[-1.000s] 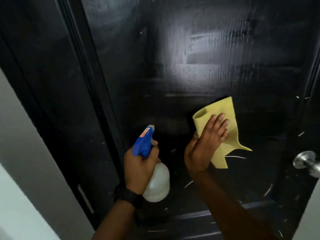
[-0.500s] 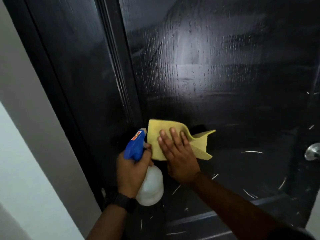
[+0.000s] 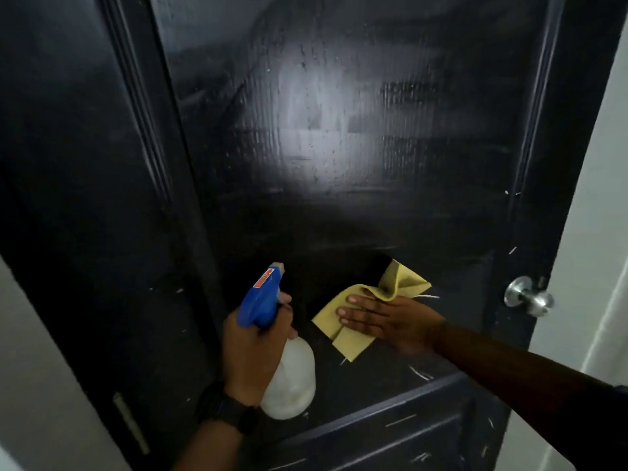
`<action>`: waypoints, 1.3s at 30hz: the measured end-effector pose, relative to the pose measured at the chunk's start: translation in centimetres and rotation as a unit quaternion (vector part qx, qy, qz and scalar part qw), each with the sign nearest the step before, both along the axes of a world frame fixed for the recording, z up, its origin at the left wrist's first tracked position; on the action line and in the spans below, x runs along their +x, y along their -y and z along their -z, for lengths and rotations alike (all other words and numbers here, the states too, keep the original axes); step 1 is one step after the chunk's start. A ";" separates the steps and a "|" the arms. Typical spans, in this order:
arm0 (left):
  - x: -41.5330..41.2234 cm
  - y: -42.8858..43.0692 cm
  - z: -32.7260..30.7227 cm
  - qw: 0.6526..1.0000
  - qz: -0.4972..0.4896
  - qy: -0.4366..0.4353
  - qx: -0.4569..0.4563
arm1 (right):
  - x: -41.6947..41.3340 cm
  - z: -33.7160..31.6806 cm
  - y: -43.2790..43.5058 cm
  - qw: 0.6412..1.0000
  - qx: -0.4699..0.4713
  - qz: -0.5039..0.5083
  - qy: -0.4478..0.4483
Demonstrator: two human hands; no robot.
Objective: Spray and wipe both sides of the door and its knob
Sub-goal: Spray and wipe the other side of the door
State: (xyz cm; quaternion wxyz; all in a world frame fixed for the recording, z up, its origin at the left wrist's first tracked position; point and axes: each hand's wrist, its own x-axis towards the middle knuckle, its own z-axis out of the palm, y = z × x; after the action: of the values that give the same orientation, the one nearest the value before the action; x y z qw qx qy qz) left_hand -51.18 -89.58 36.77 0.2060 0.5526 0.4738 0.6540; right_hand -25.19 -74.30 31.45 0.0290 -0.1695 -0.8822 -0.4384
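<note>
A black panelled door (image 3: pixel 339 130) fills the view, its upper panel wet with droplets and streaks. My left hand (image 3: pixel 251 348) grips a white spray bottle (image 3: pixel 292 382) with a blue trigger head, held upright close to the door's left side. My right hand (image 3: pixel 390 321) lies flat with straight fingers pointing left, pressing a yellow cloth (image 3: pixel 356 321) against the door's middle panel. One corner of the cloth folds up above my fingers. A round silver knob (image 3: pixel 530 297) sticks out at the door's right edge, to the right of my right hand.
The black door frame (image 3: pixel 85 198) runs down the left, with a metal hinge or strike plate (image 3: pixel 131 423) low on it. Pale walls (image 3: pixel 594 232) flank both sides. White scratches mark the lower door panel.
My right hand has slid the cloth rightward and lower along the door, and the fingers have turned from pointing up to pointing left. The view shifted left, so the knob shows fully.
</note>
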 end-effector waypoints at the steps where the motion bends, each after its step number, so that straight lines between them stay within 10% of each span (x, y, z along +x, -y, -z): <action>1: 0.6 -0.2 0.0 1.000 -0.004 0.000 -0.001 | 1.0 0.2 -0.3 1.000 -0.001 0.008 0.001; 22: 19.7 -8.1 -0.7 0.999 -0.004 0.041 0.024 | 19.0 -3.7 -7.8 0.992 -0.058 -0.053 0.103; 29: 23.1 -8.9 -1.5 0.999 0.035 0.034 0.015 | 24.1 -6.6 -8.4 0.984 -0.019 0.058 -0.167; 35: 25.1 -9.5 -2.2 0.998 0.050 -0.006 0.030 | 17.6 -5.3 -6.6 0.827 -0.100 0.065 -0.550; 39: 25.4 -10.7 -2.9 0.997 0.055 -0.041 0.036 | 15.5 -5.6 -7.0 0.770 -0.120 0.039 -0.626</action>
State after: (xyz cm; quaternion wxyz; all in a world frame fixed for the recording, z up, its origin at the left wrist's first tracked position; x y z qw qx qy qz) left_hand -25.79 -78.91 39.63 0.2018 0.6116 0.4267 0.6349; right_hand -9.73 -67.30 37.04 0.5370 -0.4424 -0.7071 -0.1262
